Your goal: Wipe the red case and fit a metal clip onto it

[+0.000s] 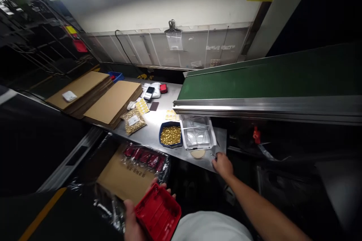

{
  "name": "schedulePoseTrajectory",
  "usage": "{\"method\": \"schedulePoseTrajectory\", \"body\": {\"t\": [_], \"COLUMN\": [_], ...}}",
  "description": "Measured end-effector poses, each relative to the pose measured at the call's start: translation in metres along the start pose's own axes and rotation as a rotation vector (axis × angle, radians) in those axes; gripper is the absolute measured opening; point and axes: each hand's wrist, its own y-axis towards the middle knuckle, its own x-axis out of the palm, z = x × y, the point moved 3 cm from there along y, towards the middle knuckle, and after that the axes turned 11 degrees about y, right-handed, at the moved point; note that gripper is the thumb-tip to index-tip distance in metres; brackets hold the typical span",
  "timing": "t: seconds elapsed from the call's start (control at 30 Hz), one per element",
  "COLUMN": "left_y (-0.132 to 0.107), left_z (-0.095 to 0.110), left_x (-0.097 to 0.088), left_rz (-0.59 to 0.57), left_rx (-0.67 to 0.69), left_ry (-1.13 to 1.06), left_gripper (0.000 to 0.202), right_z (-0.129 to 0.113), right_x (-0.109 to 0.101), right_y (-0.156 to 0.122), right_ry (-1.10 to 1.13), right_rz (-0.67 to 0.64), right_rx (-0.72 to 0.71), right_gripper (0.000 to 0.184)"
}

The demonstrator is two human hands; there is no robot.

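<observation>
My left hand (134,220) holds a red plastic housing (160,211), its hollow, ribbed inside facing up, in front of my body. Fingers wrap its far side and the thumb lies along its left edge. At the table's near right corner, my right hand (224,165) is closed with its fingertips pinched by the metal edge. A small thin thing seems to show at those fingertips, too small to name. Just left of that hand lies a round beige disc (198,154). Behind the disc stands a white bin (212,135) with clear plastic bags (198,135) in it.
A blue tray (161,141) holds small gold-coloured parts, left of the bin. Flat cardboard stacks (113,101), a bag of gold parts (134,121) and sticker sheets (143,106) lie further left. A green conveyor (254,79) runs right. Below stands an open carton (121,173) with red parts.
</observation>
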Motion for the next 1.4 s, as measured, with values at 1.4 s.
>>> {"method": "schedulePoseTrajectory", "body": {"t": [1.4], "left_y": [0.001], "left_z": [0.001], "left_x": [0.017], "left_rz": [-0.154], "left_rx": [0.099], "left_ry": [-0.015], "left_gripper": [0.065], "right_z": [-0.232], "right_x": [-0.130], "right_y": [-0.189], "right_ry": [0.767], "right_rz": [-0.816], "right_rx": [-0.441], "right_gripper": [0.014]}}
